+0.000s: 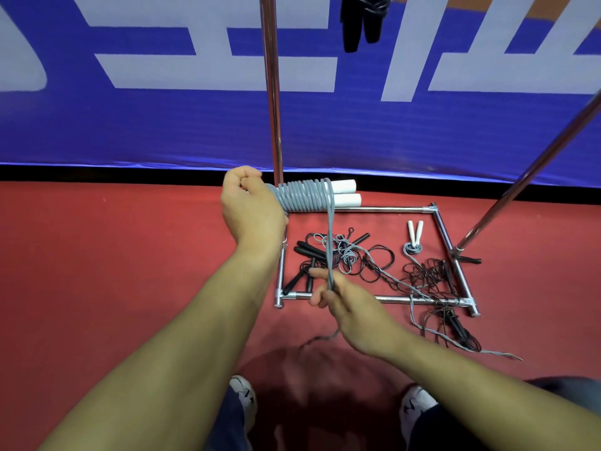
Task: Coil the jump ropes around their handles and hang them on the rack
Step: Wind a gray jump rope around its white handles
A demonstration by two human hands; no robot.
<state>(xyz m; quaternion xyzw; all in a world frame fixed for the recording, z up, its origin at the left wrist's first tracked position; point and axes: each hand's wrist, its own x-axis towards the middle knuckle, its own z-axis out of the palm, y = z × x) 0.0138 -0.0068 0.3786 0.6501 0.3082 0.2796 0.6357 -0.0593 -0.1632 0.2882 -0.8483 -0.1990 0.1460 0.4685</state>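
My left hand (250,203) grips one end of two white handles (345,193) held side by side, with grey rope (304,195) coiled tightly around them in many turns. A loose doubled strand of that grey rope (330,242) drops from the coil down to my right hand (344,307), which pinches it; the rest trails past my wrist onto the floor. The metal rack (272,92) stands just behind the coil. A black coiled jump rope (362,21) hangs at the top of the view.
Inside the rack's rectangular base frame (387,209) on the red floor lie several tangled black ropes with black handles (312,252) and another white-handled grey rope (415,232). A slanted rack pole (533,170) rises at right. A blue banner wall stands behind. My shoes (244,395) show below.
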